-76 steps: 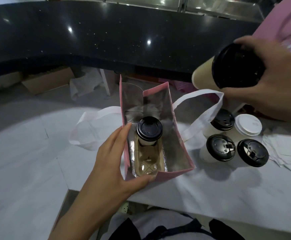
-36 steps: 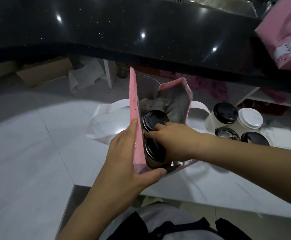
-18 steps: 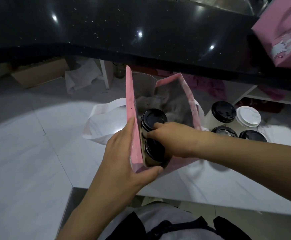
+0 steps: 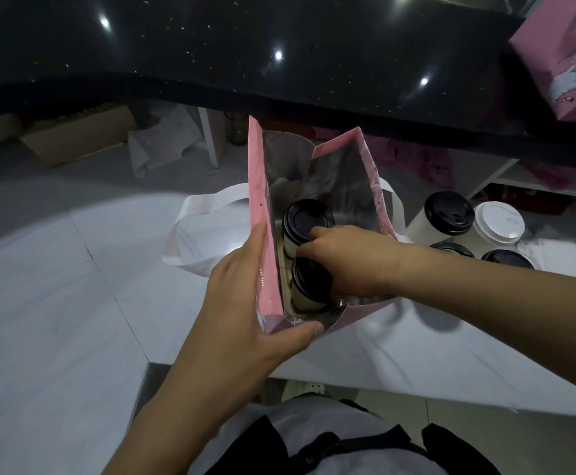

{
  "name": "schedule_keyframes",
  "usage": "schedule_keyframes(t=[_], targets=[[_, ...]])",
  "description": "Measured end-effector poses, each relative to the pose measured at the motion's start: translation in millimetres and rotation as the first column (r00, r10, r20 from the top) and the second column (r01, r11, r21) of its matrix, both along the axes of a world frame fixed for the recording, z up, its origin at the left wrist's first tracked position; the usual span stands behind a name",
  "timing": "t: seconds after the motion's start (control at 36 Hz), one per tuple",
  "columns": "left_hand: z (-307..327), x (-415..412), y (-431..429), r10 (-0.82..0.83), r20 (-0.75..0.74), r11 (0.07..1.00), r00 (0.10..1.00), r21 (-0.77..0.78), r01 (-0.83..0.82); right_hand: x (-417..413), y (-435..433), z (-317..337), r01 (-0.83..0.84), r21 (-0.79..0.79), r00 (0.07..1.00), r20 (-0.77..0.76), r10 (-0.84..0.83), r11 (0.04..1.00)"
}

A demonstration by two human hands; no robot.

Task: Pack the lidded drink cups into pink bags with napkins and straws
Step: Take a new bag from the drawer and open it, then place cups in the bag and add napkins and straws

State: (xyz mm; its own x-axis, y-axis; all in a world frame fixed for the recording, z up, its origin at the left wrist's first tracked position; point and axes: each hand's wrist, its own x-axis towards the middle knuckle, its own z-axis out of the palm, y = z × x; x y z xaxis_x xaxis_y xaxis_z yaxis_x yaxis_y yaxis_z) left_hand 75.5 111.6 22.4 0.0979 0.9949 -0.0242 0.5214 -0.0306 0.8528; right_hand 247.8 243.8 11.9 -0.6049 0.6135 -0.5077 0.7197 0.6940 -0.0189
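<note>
I judge this is the seating step: the right hand (image 4: 344,262) grasps the near cup (image 4: 308,282) inside the pink bag (image 4: 259,200), at 6 o'clock of the far cup (image 4: 303,219). The left hand (image 4: 245,303) grips the bag's near corner. Next move: let go and lift straight out.

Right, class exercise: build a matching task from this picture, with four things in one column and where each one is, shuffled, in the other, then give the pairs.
Column one
1 left hand
2 right hand
3 white-lidded cup
4 second pink bag

Column two
A far upper right, at the black counter
B inside the open pink bag, holding the near cup
C on the white table, right of the open pink bag
D gripping the open pink bag's near left corner

Pairs: 1-D, 2-B, 3-C, 4-A
</note>
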Motion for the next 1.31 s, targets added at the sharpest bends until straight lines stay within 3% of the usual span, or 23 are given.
schedule_keyframes(t=[0.42, 0.61, 0.69, 0.78, 0.86, 0.94, 1.06, 1.22, 1.31], targets=[[-2.7, 2.7, 5.6, -0.042, -0.027, 0.999, 0.999, -0.021, 0.041, -12.9, -6.5, -16.2, -0.060, -0.002, 0.998, 0.005, 0.060, 0.998], [-0.9, -0.6, 9.6, -0.084, -0.027, 0.996, 0.996, 0.024, 0.085, -5.9, -2.9, -9.0, 0.026, -0.081, 0.999, -0.025, -0.029, 0.996], [0.8, -3.0, 17.0, -0.120, -0.083, 0.988, 0.989, 0.092, 0.127, 1.0, -4.2, 13.9, 0.164, -0.085, 0.972, -0.157, -0.176, 0.983], [-0.2, -5.8, 25.1, -0.149, -0.139, 0.977, 0.979, 0.132, 0.167, 12.5, -15.9, 44.2, 0.319, -0.018, 0.871, -0.389, -0.300, 0.948], [-0.5, -5.4, 32.4, -0.172, -0.176, 0.965, 0.969, 0.167, 0.202, 30.4, -41.4, 64.9, 0.507, 0.017, 0.680, -0.622, -0.388, 0.862], [6.0, 1.5, 37.6, -0.179, -0.254, 0.948, 0.951, 0.215, 0.235, 55.3, -75.1, 66.5, 0.669, 0.019, 0.504, -0.746, -0.435, 0.743], [23.1, 25.0, 31.7, -0.201, -0.299, 0.926, 0.933, 0.253, 0.280, 98.2, -122.0, 47.3, 0.808, -0.020, 0.343, -0.797, -0.498, 0.588], [28.4, 103.7, 2.0, -0.304, -0.333, 0.891, 0.892, 0.232, 0.390, 180.8, -182.4, 0.3, 0.924, -0.057, 0.239, -0.684, -0.689, 0.377], [10.1, 150.0, -17.9, -0.375, -0.382, 0.863, 0.844, 0.189, 0.469, 223.3, -210.1, -25.5, 0.931, -0.122, 0.194, -0.633, -0.750, 0.344]])
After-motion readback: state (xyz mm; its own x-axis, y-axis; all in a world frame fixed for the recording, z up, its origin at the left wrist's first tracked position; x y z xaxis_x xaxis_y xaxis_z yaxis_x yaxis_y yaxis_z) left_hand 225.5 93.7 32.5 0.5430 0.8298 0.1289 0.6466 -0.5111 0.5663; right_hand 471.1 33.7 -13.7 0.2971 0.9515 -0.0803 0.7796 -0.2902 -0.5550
